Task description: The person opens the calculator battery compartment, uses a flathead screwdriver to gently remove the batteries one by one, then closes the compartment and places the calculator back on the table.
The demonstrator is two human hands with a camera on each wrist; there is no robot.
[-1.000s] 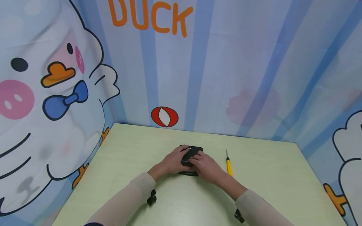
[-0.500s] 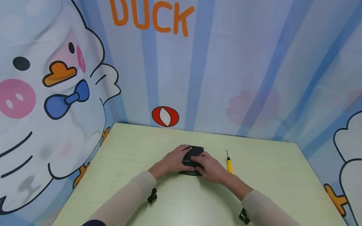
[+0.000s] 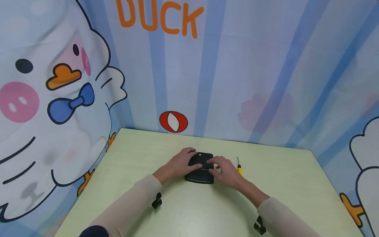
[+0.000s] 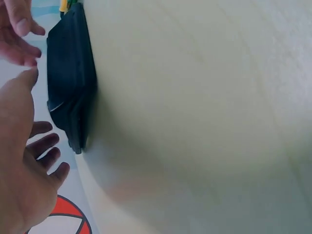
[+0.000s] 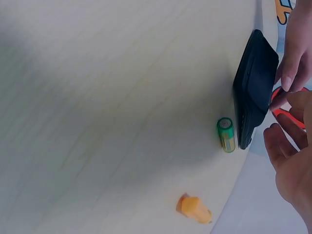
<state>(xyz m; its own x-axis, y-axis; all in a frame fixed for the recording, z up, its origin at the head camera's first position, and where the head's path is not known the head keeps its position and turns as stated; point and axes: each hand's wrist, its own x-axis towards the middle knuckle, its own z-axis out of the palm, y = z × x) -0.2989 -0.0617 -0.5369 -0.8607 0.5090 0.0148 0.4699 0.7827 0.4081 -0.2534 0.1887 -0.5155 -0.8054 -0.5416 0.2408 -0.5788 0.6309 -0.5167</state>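
On the table lies a black, wedge-shaped plastic device [image 3: 199,177], also in profile in the left wrist view. My left hand [image 3: 179,164] is at its left side, fingers by the far left corner and thumb stretched across the middle. At the right edge is my right hand [image 3: 228,172], its thumb and loosely bent fingers apart with nothing visible between them. A green cylindrical battery [image 5: 226,134] lies close beside the device in the right wrist view; in the head view it is hidden behind the right hand.
A screwdriver [image 3: 240,168] with a yellow handle lies right of the device, partly covered by the right hand. The pale table [image 3: 142,144] ends at a blue striped cloth backdrop [image 3: 183,72] with printed ducks.
My right hand has drawn back to the right and its fingers have spread from the device. The left hand has loosened and shifted slightly left, its thumb moving up from the near part.
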